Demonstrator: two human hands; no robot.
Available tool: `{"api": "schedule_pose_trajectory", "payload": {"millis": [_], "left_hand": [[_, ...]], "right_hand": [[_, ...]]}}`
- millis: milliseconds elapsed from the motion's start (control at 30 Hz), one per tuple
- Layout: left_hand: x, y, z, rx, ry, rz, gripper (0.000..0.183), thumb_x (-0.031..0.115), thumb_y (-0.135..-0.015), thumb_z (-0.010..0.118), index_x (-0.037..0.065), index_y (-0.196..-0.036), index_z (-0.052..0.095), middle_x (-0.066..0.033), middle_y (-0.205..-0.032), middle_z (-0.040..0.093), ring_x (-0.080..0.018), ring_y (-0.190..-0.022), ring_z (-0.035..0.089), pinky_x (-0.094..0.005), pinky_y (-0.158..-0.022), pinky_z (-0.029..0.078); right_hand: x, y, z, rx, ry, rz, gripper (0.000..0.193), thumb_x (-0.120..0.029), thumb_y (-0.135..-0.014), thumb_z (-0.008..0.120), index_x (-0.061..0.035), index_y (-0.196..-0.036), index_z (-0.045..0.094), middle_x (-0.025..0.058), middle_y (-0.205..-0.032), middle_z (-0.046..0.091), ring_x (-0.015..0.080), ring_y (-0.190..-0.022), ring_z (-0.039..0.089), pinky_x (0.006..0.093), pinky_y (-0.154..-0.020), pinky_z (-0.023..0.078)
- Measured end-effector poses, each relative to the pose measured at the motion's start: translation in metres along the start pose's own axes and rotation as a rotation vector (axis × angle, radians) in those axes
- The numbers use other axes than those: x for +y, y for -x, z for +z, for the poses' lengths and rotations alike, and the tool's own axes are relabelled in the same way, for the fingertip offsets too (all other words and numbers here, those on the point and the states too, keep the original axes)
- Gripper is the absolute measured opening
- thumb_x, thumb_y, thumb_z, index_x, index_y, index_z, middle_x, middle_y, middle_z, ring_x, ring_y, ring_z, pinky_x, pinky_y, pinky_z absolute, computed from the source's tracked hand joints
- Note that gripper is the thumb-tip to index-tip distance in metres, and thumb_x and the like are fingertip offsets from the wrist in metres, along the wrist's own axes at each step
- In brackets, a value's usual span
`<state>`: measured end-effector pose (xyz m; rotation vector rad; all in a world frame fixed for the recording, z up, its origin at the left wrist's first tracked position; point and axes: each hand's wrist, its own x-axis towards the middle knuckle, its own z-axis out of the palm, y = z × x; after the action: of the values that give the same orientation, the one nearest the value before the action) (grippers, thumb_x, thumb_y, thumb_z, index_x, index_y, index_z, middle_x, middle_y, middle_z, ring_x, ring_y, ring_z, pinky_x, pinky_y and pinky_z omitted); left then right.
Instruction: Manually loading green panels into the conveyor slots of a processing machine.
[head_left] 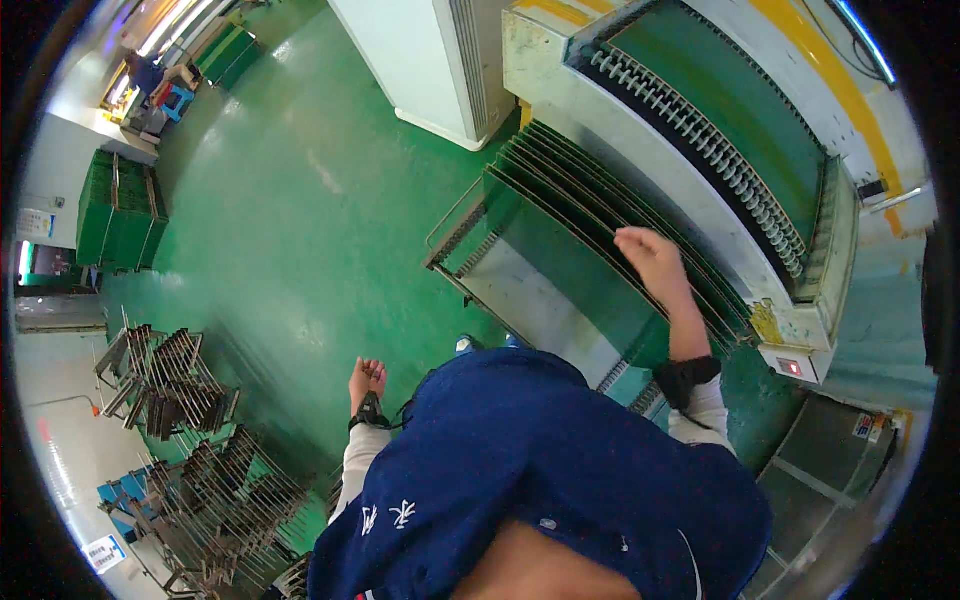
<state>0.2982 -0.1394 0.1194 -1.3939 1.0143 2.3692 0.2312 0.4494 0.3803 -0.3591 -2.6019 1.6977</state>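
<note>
A wheeled rack (470, 250) stands in front of me, with several large thin green panels (560, 215) on edge in its far part. My right hand (655, 265) is over these panels at the right, fingers together and slightly bent. Nothing shows in its grasp; whether its fingertips touch a panel edge I cannot tell. My left hand (367, 382) hangs low at my left side, empty, its fingers loosely curled and a little apart. Both wrists wear dark bands. Beyond the rack is a machine (560, 70) with a row of pale rollers (700, 150) along its opening.
A tall white cabinet (430, 60) stands beyond the rack. Slotted metal racks (165, 375) crowd the lower left. Green stacks (120, 210) stand by the left wall. A dark grey cabinet (820, 470) is at lower right. Another person (148, 75) is far off at upper left.
</note>
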Motion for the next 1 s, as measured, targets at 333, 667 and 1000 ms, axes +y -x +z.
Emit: {"api": "schedule_pose_trajectory", "payload": {"millis": [333,667,1000], "left_hand": [[0.013,-0.007,0.003,-0.105,0.072,0.044,0.027,0.029,-0.091,0.045,0.008,-0.074,0.044,-0.0044,-0.065,0.045,-0.0183,-0.059,0.044,-0.0292,-0.055,0.039],[-0.006,-0.001,-0.071,0.088,0.081,0.107,0.023,0.028,-0.09,0.045,0.006,-0.085,0.049,-0.0044,-0.068,0.051,-0.019,-0.059,0.051,-0.0306,-0.05,0.042],[-0.028,0.0,-0.12,0.04,0.225,0.068,0.023,0.026,-0.087,0.05,0.003,-0.085,0.051,-0.0099,-0.073,0.057,-0.0226,-0.057,0.055,-0.0339,-0.053,0.046]], "right_hand": [[0.013,0.036,0.052,0.131,0.52,-0.177,0.023,-0.017,-0.076,0.062,-0.004,-0.095,0.06,0.0123,-0.094,0.059,0.0292,-0.091,0.054,0.0352,-0.08,0.042],[0.039,0.028,0.083,0.122,0.61,-0.123,0.025,-0.016,-0.075,0.063,-0.0037,-0.095,0.055,0.0108,-0.092,0.055,0.0263,-0.081,0.054,0.0367,-0.071,0.043],[0.051,0.015,0.078,-0.03,0.857,-0.023,0.038,-0.024,-0.077,0.058,-0.0012,-0.108,0.056,0.0204,-0.097,0.06,0.0379,-0.091,0.056,0.0436,-0.078,0.043]]}}
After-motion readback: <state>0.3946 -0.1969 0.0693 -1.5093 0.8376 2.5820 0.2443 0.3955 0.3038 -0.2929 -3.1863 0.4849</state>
